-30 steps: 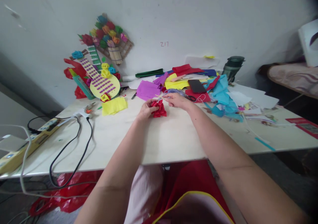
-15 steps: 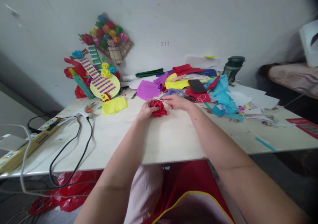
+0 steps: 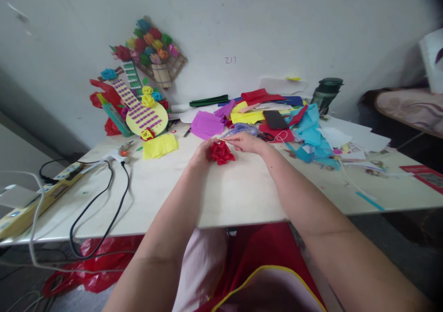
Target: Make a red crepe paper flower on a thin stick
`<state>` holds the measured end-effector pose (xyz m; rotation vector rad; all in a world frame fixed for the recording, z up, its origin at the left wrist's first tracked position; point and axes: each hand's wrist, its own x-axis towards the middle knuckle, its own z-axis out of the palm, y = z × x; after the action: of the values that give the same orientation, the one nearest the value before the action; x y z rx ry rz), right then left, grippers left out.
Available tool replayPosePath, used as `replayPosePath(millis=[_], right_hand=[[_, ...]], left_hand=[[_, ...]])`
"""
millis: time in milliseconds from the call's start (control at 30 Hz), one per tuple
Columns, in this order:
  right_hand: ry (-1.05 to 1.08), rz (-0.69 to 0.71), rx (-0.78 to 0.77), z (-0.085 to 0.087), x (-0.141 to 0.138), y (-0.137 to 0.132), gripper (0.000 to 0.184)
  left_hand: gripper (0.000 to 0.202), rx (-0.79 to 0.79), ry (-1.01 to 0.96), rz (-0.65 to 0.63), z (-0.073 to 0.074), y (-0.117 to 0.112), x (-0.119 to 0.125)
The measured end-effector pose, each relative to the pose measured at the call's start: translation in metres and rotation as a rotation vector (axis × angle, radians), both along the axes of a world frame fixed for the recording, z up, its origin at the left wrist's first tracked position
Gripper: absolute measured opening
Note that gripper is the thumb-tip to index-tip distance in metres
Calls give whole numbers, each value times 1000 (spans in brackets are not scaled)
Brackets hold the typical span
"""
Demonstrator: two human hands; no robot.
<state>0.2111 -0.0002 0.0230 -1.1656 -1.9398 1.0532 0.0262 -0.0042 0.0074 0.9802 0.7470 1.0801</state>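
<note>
A red crepe-paper flower (image 3: 222, 153) is in front of me over the table (image 3: 238, 187), its folded petals facing up. My left hand (image 3: 203, 152) is closed on it from the left, with the fingertips mostly hidden behind the petals. My right hand (image 3: 246, 143) is closed around a thin pale stick (image 3: 221, 140), which points left along the flower's far edge. Whether the stick touches the flower I cannot tell. Just beyond my hands lie a purple paper sheet (image 3: 206, 124) and a coil of lilac cord (image 3: 244, 128).
A phone (image 3: 275, 119), scissors (image 3: 267, 137) and blue crepe paper (image 3: 308, 127) lie to the right. A green bottle (image 3: 326, 95) stands behind. At left are a flower-decorated paper guitar (image 3: 147, 117), a yellow sheet (image 3: 160, 146), a glue gun (image 3: 116, 156) and a power strip (image 3: 44, 199).
My left thumb has slipped off the front of the flower, so more petals show. The flower has turned slightly toward the right. My right hand keeps almost the same place.
</note>
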Motion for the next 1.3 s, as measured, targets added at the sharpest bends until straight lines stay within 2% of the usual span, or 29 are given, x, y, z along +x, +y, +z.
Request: replayPosePath(millis=[133, 433, 767, 1067, 1300], right_hand=[[-25, 72, 32, -1, 0, 0, 41], [-150, 65, 124, 3, -6, -4, 40], [-205, 62, 198, 1, -8, -2, 37], [-203, 26, 200, 1, -10, -3, 33], [-263, -15, 279, 0, -12, -1, 30]], left_hand=[[19, -117, 44, 20, 0, 4, 0], [12, -145, 46, 51, -1, 4, 4], [11, -12, 127, 40, -10, 10, -1], [18, 57, 157, 9, -8, 5, -2], [18, 68, 166, -8, -9, 7, -1]])
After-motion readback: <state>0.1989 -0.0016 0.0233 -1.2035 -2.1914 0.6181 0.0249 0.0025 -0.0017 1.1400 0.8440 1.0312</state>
